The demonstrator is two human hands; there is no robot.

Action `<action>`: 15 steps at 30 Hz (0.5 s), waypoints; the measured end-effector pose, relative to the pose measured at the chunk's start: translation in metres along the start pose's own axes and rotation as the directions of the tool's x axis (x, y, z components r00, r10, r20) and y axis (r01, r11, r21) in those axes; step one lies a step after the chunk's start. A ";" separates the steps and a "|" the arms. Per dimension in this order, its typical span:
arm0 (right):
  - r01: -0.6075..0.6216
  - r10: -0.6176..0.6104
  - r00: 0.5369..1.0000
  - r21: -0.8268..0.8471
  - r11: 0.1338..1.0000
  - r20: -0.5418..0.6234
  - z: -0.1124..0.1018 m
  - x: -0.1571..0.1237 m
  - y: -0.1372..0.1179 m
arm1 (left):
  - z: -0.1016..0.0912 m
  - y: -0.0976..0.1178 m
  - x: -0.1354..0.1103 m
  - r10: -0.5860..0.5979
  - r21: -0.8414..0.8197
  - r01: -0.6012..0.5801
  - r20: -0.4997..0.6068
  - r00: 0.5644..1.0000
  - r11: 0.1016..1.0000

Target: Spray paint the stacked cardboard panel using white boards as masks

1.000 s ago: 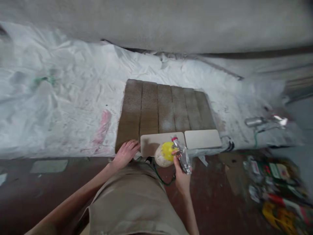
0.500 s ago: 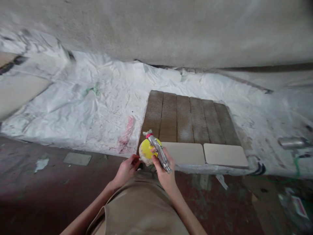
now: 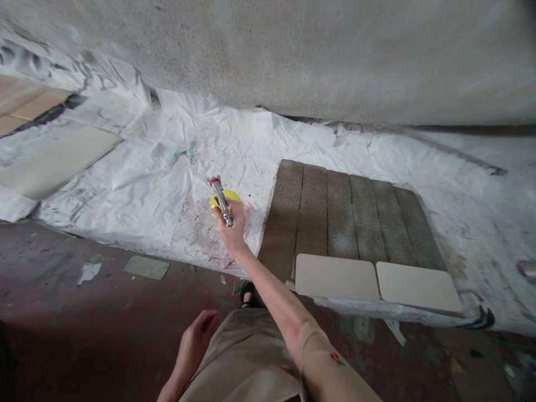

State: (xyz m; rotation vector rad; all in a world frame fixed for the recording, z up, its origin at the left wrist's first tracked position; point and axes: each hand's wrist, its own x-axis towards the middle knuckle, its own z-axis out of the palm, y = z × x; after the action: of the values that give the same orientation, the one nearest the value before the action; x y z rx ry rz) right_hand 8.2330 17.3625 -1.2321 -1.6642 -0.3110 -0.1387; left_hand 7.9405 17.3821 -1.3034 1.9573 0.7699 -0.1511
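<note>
My right hand (image 3: 233, 223) is wrapped round a metal spray gun (image 3: 221, 202) with a yellow cup (image 3: 231, 195). It is held out over the white plastic sheeting, left of the brown strips. A pink cloth (image 3: 248, 211) lies behind the hand, partly hidden by it. My left hand (image 3: 198, 330) is low beside my apron, over the floor. Its fingers are loosely curled, and I see nothing in them. Two cream panels with rounded corners, a left one (image 3: 336, 277) and a right one (image 3: 419, 286), lie along the near edge of the brown strips (image 3: 341, 215).
White plastic sheeting (image 3: 159, 195) covers the long low surface. A grey draped wall (image 3: 293, 61) rises behind it. On the left lie a large beige panel (image 3: 62, 162) and orange-brown boards (image 3: 31, 100). Scraps (image 3: 146, 267) lie on the dark red floor. A metal cylinder (image 3: 528, 270) shows at right.
My right hand has carried the spray gun left and farther out over the sheeting. My left hand has come away from the cup and dropped toward my body. The view has shifted left.
</note>
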 end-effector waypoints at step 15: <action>-0.058 0.059 0.998 -0.038 0.998 0.015 0.019 -0.010 0.025 | 0.032 0.060 0.055 -0.037 -0.209 0.112 0.330 0.943 0.972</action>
State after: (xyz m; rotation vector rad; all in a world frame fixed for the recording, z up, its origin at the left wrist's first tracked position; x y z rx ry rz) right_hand 8.2285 17.3782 -1.2615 -1.7106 -0.2728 -0.0879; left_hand 8.0254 17.3614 -1.2965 1.6350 0.6142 -0.4052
